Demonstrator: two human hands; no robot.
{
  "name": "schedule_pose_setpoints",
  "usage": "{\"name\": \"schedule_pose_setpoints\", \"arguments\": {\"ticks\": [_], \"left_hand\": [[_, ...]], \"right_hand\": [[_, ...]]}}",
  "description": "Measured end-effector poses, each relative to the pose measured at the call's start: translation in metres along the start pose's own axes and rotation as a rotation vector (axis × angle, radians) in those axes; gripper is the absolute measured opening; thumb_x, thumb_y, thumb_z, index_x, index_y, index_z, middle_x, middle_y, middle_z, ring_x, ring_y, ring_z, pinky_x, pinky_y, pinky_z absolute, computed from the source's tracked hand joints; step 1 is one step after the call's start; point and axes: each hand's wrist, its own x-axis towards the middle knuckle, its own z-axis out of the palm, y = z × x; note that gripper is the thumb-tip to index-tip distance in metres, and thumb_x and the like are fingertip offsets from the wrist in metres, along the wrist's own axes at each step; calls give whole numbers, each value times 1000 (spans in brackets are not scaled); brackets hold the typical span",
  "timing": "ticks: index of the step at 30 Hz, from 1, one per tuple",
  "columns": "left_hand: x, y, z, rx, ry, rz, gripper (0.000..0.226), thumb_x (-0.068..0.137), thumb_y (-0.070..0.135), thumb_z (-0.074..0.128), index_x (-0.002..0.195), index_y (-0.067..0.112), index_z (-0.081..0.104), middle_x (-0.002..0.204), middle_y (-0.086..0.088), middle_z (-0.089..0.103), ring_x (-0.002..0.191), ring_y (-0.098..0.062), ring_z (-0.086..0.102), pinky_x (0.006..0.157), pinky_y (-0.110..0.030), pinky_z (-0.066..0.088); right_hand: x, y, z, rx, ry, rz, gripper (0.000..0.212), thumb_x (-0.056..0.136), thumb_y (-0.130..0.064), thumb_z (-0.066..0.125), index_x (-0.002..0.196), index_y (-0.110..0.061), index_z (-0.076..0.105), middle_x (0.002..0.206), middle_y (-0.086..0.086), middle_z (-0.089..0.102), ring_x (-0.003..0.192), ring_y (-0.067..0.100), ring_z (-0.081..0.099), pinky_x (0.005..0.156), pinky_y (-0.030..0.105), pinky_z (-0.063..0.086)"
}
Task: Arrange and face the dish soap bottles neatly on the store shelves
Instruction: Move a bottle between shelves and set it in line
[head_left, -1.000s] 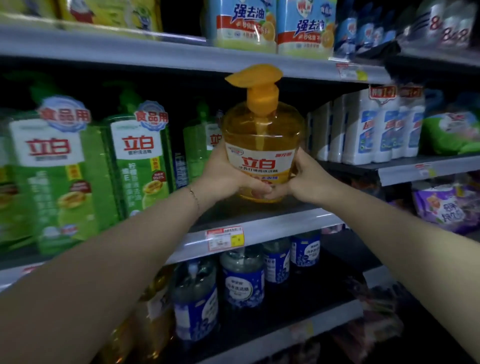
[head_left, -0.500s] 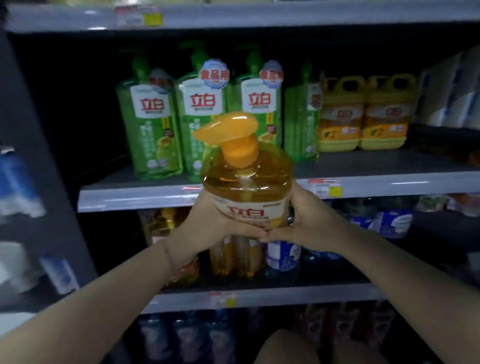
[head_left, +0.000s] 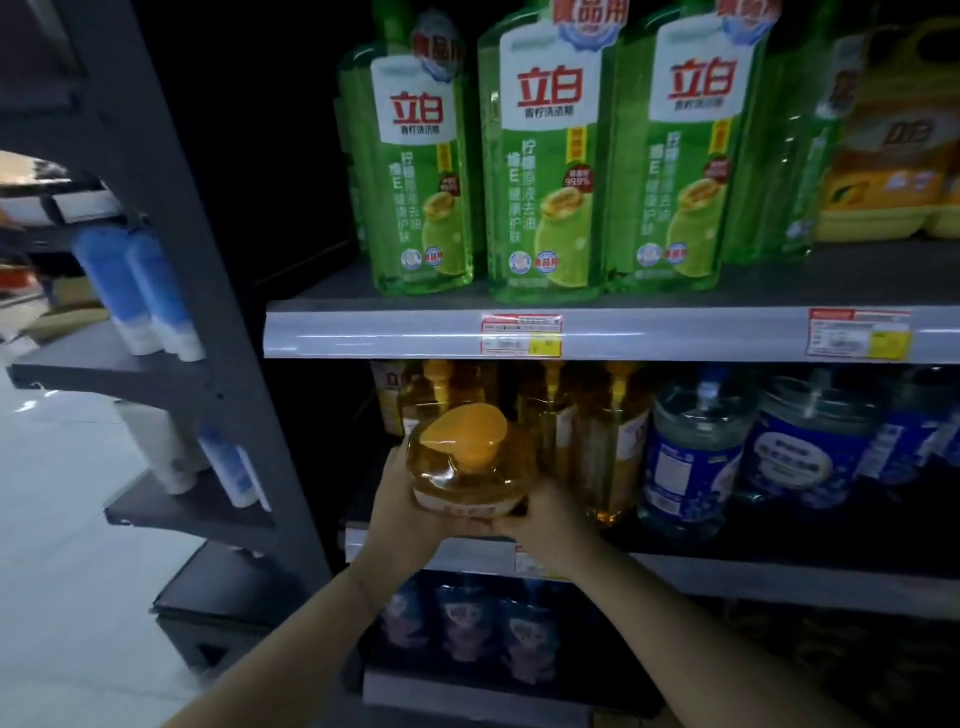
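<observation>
An amber dish soap bottle (head_left: 467, 467) with an orange pump top sits at the front left of the lower shelf (head_left: 727, 571). My left hand (head_left: 400, 506) grips its left side and my right hand (head_left: 545, 525) grips its lower right. Behind and to its right stand more amber pump bottles (head_left: 597, 431). Blue-labelled clear bottles (head_left: 696, 457) fill the shelf further right. On the shelf above stand three tall green bottles (head_left: 545, 171), labels facing out.
Yellow jugs (head_left: 893, 145) stand at the upper right. A grey upright post (head_left: 171, 260) bounds the bay on the left, with blue and white tubes (head_left: 140, 291) on side shelves. Dark pouches (head_left: 467, 623) fill the bottom shelf. White floor lies at the left.
Both hands have carried the amber bottle down from the green-bottle shelf level to the lower shelf. My view has dropped and moved closer.
</observation>
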Motion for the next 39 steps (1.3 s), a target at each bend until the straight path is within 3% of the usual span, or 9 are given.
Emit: {"name": "schedule_pose_setpoints", "arguments": {"ticks": [3, 8, 11, 18, 21, 23, 26, 31, 39], "left_hand": [[-2, -25, -16, -87, 2, -96, 88, 40, -3, 94, 118, -4, 54, 111, -22, 67, 105, -38, 65, 78, -48, 57], [-1, -47, -36, -117, 50, -211, 101, 43, 10, 98, 127, -10, 46, 120, -28, 62, 110, -44, 61, 86, -59, 53], [5, -40, -41, -117, 104, -226, 109, 39, 27, 98, 130, -5, 45, 120, -22, 64, 108, -35, 65, 83, -46, 57], [9, -43, -61, -34, 56, -198, 94, 46, 8, 94, 128, -1, 48, 119, -17, 66, 108, -32, 65, 80, -37, 58], [2, -45, -75, 5, 91, -201, 89, 48, 5, 93, 126, -3, 50, 118, -19, 66, 109, -35, 64, 84, -46, 57], [-5, -42, -85, 57, 163, -172, 91, 45, 20, 95, 123, -2, 53, 116, -17, 68, 107, -33, 66, 85, -49, 56], [-12, -32, -94, 153, 311, -100, 93, 43, 35, 96, 117, -2, 54, 110, -11, 70, 100, -20, 69, 80, -30, 58], [-5, -27, -79, 264, 558, -77, 72, 54, 5, 91, 113, 9, 49, 103, 9, 64, 86, 15, 60, 66, -4, 46], [16, -44, -64, 187, 698, -257, 58, 67, 3, 83, 112, 16, 49, 94, 16, 61, 87, -6, 61, 66, -19, 49]], "right_hand": [[5, 7, 20, 31, -57, 59, 50, 75, -22, 79, 120, -21, 58, 116, -6, 64, 99, -16, 52, 92, 12, 45], [12, 4, 42, 40, -27, 47, 76, 76, -34, 76, 141, -23, 39, 133, -1, 49, 118, 14, 51, 96, 31, 47], [21, 4, 46, -31, 12, 18, 76, 78, -38, 73, 143, -22, 37, 133, 0, 51, 117, 18, 53, 93, 35, 49], [22, 2, 62, -52, 50, 12, 67, 79, -38, 72, 136, -16, 45, 129, 5, 57, 114, 24, 57, 91, 40, 50], [25, -5, 73, -69, 33, -36, 66, 84, -32, 68, 140, -14, 38, 135, 7, 51, 120, 25, 53, 95, 40, 48], [31, -15, 80, -65, 4, -73, 71, 86, -29, 66, 145, -14, 30, 141, 7, 46, 126, 25, 47, 100, 39, 45], [46, -29, 92, -56, -6, -120, 71, 86, -25, 67, 145, -12, 30, 141, 8, 46, 129, 23, 43, 105, 36, 40], [68, -41, 106, -53, 71, -151, 65, 86, -8, 64, 142, -9, 33, 138, 12, 46, 126, 25, 45, 106, 40, 41], [56, -26, 106, -137, 91, -197, 56, 88, -1, 53, 138, -17, 35, 137, 9, 41, 123, 28, 49, 95, 40, 49]]}}
